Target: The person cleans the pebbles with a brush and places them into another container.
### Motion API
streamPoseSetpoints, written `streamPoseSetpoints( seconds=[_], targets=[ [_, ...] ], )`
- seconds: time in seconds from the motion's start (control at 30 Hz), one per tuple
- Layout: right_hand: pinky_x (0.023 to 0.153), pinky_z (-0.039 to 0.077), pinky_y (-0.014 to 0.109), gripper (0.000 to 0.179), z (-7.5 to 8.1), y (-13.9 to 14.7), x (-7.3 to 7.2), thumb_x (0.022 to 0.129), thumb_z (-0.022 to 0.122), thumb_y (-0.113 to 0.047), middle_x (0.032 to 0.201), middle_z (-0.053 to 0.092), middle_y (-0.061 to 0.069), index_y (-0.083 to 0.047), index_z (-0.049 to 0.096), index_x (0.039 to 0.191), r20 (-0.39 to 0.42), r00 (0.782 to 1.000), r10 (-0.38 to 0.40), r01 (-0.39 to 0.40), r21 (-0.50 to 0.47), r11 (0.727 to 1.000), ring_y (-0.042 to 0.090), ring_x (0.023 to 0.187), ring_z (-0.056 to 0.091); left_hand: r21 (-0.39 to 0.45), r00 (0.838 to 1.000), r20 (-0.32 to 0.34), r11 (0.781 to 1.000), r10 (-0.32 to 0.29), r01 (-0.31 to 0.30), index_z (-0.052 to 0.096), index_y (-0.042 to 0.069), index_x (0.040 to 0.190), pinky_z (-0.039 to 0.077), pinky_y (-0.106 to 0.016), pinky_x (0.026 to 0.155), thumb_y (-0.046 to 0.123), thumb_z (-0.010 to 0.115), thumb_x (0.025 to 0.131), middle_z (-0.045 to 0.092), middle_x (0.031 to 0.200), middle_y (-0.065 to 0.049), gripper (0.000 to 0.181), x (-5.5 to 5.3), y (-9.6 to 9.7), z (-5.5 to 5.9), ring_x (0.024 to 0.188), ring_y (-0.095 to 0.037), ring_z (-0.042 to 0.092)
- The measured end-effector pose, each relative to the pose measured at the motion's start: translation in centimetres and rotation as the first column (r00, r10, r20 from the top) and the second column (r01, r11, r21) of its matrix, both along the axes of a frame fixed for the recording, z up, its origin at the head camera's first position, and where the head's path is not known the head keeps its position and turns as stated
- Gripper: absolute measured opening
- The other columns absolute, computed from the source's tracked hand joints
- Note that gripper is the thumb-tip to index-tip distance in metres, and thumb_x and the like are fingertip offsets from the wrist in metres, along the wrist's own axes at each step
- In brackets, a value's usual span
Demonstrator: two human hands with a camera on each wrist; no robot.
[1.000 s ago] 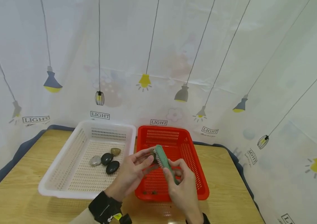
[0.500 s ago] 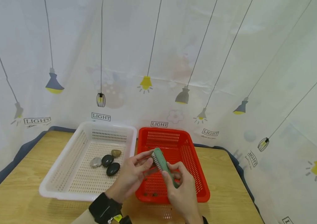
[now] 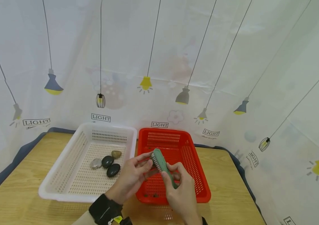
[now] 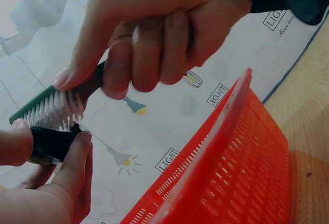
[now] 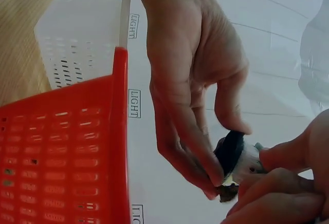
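Observation:
My left hand (image 3: 129, 175) pinches a dark stone (image 4: 51, 143) between thumb and fingers, above the red basket (image 3: 203, 184). A green scrubbing brush (image 3: 160, 162) with pale bristles is gripped by its handle in my right hand (image 3: 180, 189). In the left wrist view the bristles (image 4: 49, 110) press down against the top of the stone. From the right wrist view, a brown clump (image 5: 229, 192) clings near the stone's lower end, below the left fingertips. In the head view the brush head hides most of the stone.
Left of the red basket stands a white basket (image 3: 47, 187) with two black stones (image 3: 113, 170), a grey stone (image 3: 95, 163) and a tan stone (image 3: 116, 154). Dark crumbs (image 3: 155, 195) lie in the red basket. Both baskets rest on a wooden table (image 3: 227, 187) before a printed curtain.
The brush has shifted slightly left and down over the stone, now covering more of it in the head view. Both hands keep their hold.

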State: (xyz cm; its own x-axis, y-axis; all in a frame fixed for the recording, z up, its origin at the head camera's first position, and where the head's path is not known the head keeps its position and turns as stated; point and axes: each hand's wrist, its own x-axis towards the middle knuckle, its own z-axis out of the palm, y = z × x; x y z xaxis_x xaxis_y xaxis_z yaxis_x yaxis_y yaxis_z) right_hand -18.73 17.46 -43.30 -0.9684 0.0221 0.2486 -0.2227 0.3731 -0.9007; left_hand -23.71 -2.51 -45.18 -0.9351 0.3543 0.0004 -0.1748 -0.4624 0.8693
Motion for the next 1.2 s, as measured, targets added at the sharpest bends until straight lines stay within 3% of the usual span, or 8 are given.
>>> streamPoseSetpoints(
  seconds=[0.2, 0.37, 0.5, 0.6, 0.7, 0.87, 1.03, 1.2],
  targets=[
    [0.054, 0.048, 0.020, 0.014, 0.03, 0.30, -0.35, 0.112, 0.081, -0.013, 0.141, 0.083, 0.022, -0.007, 0.072, 0.119, 0.005, 0.999, -0.050, 0.050, 0.039, 0.998, 0.008, 0.073, 0.068, 0.007, 1.000, -0.017, 1.000, -0.004, 0.004, 0.048, -0.008, 0.172, 0.066, -0.043, 0.120, 0.014, 0.069, 0.118, 0.067, 0.165, -0.018, 0.062, 0.12, -0.23, 0.26, 0.139, -0.018, 0.076],
    [0.065, 0.061, 0.020, 0.015, -0.04, -0.05, 0.43, 0.111, 0.082, -0.015, 0.142, 0.082, 0.024, -0.007, 0.070, 0.117, 0.010, 1.000, -0.010, 0.010, 0.015, 1.000, 0.008, 0.084, 0.076, 0.014, 0.999, -0.027, 0.999, 0.043, -0.043, 0.049, -0.007, 0.172, 0.067, -0.037, 0.118, 0.013, 0.066, 0.119, 0.070, 0.163, -0.012, 0.059, 0.07, -0.56, 0.43, 0.135, -0.013, 0.078],
    [0.077, 0.068, 0.024, 0.017, -0.11, -0.56, 0.48, 0.112, 0.081, -0.020, 0.143, 0.081, 0.024, -0.008, 0.069, 0.118, -0.016, 1.000, 0.013, -0.012, 0.008, 1.000, 0.011, 0.098, 0.082, -0.015, 1.000, -0.027, 1.000, -0.007, 0.006, 0.042, -0.009, 0.174, 0.065, -0.033, 0.120, 0.014, 0.064, 0.120, 0.068, 0.166, -0.018, 0.063, 0.11, -0.51, 0.22, 0.135, -0.010, 0.077],
    [0.073, 0.065, 0.022, 0.015, -0.05, -0.46, 0.02, 0.112, 0.081, -0.016, 0.145, 0.081, 0.022, -0.009, 0.071, 0.119, -0.023, 0.999, -0.032, 0.033, 0.017, 0.999, 0.012, 0.095, 0.082, -0.008, 0.999, -0.024, 0.999, -0.037, 0.036, 0.041, -0.009, 0.175, 0.064, -0.037, 0.122, 0.013, 0.064, 0.120, 0.063, 0.169, -0.022, 0.064, 0.09, -0.38, 0.15, 0.139, -0.014, 0.075],
    [0.065, 0.061, 0.020, 0.013, 0.02, -0.14, -0.12, 0.110, 0.082, -0.010, 0.146, 0.081, 0.021, -0.008, 0.072, 0.118, -0.007, 0.998, -0.057, 0.057, 0.000, 0.998, 0.010, 0.086, 0.079, 0.029, 1.000, -0.023, 1.000, -0.011, 0.011, 0.044, -0.008, 0.174, 0.065, -0.038, 0.121, 0.013, 0.066, 0.119, 0.064, 0.168, -0.017, 0.062, 0.01, -0.40, 0.23, 0.140, -0.016, 0.074],
    [0.070, 0.065, 0.020, 0.019, -0.02, -0.18, 0.32, 0.109, 0.085, -0.015, 0.139, 0.083, 0.023, -0.006, 0.072, 0.119, 0.010, 1.000, 0.023, -0.022, -0.057, 0.998, 0.011, 0.084, 0.077, 0.024, 1.000, -0.026, 1.000, -0.001, 0.002, 0.047, -0.010, 0.172, 0.067, -0.031, 0.116, 0.013, 0.066, 0.119, 0.077, 0.154, -0.005, 0.060, 0.07, -0.45, 0.25, 0.131, -0.010, 0.079],
    [0.070, 0.066, 0.021, 0.019, 0.02, -0.12, 0.12, 0.109, 0.086, -0.015, 0.140, 0.083, 0.023, -0.006, 0.072, 0.119, -0.019, 1.000, 0.017, -0.018, -0.064, 0.998, 0.012, 0.080, 0.079, -0.016, 0.998, -0.020, 0.998, -0.064, 0.064, 0.040, -0.011, 0.174, 0.065, -0.032, 0.119, 0.016, 0.066, 0.120, 0.071, 0.162, -0.017, 0.066, 0.17, -0.35, 0.27, 0.134, -0.012, 0.077],
    [0.066, 0.062, 0.019, 0.016, 0.22, 0.30, 0.15, 0.108, 0.086, -0.012, 0.145, 0.081, 0.022, -0.007, 0.073, 0.116, -0.012, 0.999, -0.032, 0.031, -0.046, 0.998, 0.008, 0.081, 0.078, 0.026, 0.999, -0.031, 0.999, -0.032, 0.033, 0.043, -0.009, 0.174, 0.064, -0.036, 0.122, 0.015, 0.065, 0.120, 0.063, 0.168, -0.018, 0.063, 0.07, -0.64, 0.56, 0.141, -0.017, 0.073]
  ],
)
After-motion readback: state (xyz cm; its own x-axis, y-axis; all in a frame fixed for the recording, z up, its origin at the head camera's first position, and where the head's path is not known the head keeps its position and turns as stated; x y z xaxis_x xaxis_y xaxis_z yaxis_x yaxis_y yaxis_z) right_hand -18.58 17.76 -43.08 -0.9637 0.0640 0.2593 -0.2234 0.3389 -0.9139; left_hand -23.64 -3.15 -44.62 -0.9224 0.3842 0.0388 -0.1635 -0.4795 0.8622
